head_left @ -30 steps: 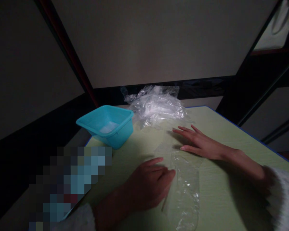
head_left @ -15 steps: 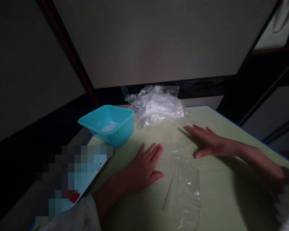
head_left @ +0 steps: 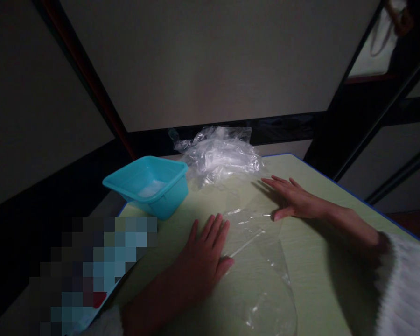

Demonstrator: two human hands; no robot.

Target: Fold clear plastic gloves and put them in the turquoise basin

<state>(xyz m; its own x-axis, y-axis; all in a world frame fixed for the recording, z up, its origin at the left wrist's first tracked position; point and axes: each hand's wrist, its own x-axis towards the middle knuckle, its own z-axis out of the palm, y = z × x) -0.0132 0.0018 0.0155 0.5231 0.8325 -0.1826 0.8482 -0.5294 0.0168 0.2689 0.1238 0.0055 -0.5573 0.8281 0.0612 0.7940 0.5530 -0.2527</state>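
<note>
A clear plastic bag (head_left: pixel 259 275) lies spread on the pale green table (head_left: pixel 315 261) between my hands. My left hand (head_left: pixel 206 252) rests at the bag's left side, palm down with fingers spread, its thumb by the bag's edge. My right hand (head_left: pixel 297 200) is at the bag's upper right, fingers stretched out toward the left and thumb apart. Neither hand grips anything. Whether the right hand's fingertips press on the film or hover over it, I cannot tell.
A turquoise plastic basin (head_left: pixel 168 200) with something whitish in its bottom stands at the table's left edge. A heap of crumpled clear plastic bags (head_left: pixel 224 156) lies at the back against a panel. A flat, blurred-out item (head_left: pixel 105 266) lies at the left.
The bag, narrow and folded before, now lies wider and reaches farther toward my left hand. Both hands stay open with little movement; the view has shifted slightly right.
</note>
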